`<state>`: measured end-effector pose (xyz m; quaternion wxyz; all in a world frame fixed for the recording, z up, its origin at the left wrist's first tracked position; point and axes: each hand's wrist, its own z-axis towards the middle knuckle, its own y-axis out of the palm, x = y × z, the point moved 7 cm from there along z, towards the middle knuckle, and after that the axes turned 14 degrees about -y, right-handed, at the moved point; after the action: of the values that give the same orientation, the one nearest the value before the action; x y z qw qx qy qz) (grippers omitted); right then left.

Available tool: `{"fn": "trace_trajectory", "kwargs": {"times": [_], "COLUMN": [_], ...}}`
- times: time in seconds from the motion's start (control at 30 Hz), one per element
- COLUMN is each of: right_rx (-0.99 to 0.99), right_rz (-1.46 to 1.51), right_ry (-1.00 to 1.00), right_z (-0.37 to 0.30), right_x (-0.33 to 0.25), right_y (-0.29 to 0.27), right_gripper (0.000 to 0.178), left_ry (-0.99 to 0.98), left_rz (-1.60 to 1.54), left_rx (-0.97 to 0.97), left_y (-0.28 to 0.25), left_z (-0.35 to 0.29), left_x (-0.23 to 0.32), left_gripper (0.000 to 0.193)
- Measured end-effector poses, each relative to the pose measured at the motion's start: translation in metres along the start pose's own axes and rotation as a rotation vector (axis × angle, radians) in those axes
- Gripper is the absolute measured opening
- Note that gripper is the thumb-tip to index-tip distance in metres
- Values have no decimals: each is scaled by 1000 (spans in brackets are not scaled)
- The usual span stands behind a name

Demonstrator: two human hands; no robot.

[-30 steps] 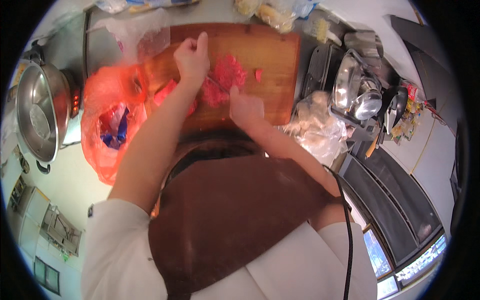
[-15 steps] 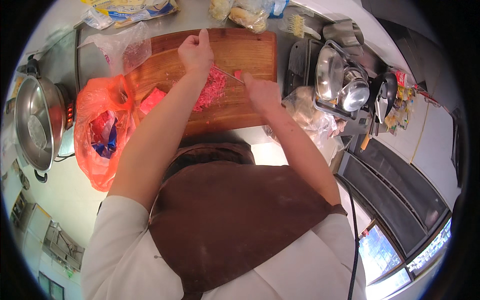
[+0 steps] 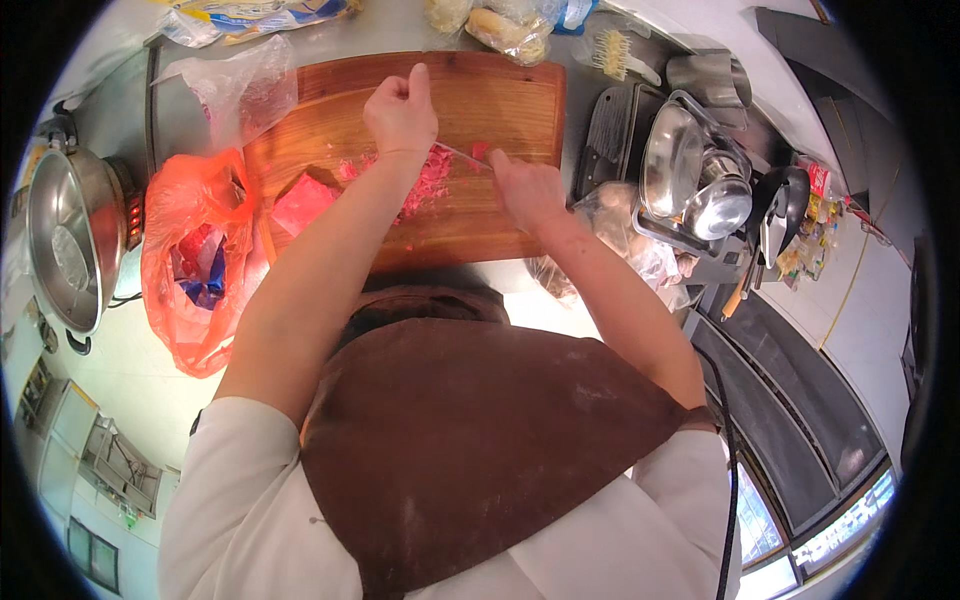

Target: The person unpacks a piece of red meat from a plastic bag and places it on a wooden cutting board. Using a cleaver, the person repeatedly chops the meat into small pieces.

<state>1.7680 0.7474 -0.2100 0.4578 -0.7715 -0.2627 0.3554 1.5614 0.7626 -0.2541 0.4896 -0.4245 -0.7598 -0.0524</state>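
My right hand point(image 3: 527, 193) is closed around the handle end of a knife point(image 3: 463, 156), whose thin blade slants up and left across the cutting board. At the blade's other end is my left hand point(image 3: 402, 108), fingers curled and thumb pointing up; its underside hides where it meets the knife. Beneath the blade lies a heap of finely chopped pink food point(image 3: 428, 185), with loose shreds around it. A larger pink block point(image 3: 304, 204) sits at the board's left, partly behind my left forearm. A small pink piece point(image 3: 481, 150) is beside my right hand.
The wooden cutting board point(image 3: 500, 95) rests on a metal counter. To its left are a red plastic bag point(image 3: 190, 320), a clear bag point(image 3: 245, 85) and a steel pan point(image 3: 65, 240). Right of it stand a cleaver point(image 3: 605, 130), steel bowls point(image 3: 672, 150) and a brush point(image 3: 615, 55). Bagged food point(image 3: 508, 35) lies behind.
My hands keep the same hold on the knife. More of the pink block and of the shreds left of my forearm shows. The whole view has shifted slightly.
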Motion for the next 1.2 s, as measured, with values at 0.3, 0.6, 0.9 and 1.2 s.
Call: {"fn": "trace_trajectory", "kwargs": {"times": [0.3, 0.6, 0.9, 1.2], "right_rx": [-89, 39, -109, -27], "right_rz": [-78, -59, -67, -12], "right_ry": [-15, -9, 10, 31], "right_z": [15, 6, 5, 2], "right_x": [15, 18, 1, 6], "right_y": [-17, 2, -18, 10], "right_gripper": [18, 16, 19, 24], "left_ry": [28, 39, 5, 57], "left_rz": [-2, 78, -16, 110], "left_rx": [23, -21, -1, 6], "left_y": [3, 11, -4, 8], "left_z": [13, 7, 8, 7], "left_x": [11, 12, 5, 5], "left_gripper": [49, 50, 50, 49]}}
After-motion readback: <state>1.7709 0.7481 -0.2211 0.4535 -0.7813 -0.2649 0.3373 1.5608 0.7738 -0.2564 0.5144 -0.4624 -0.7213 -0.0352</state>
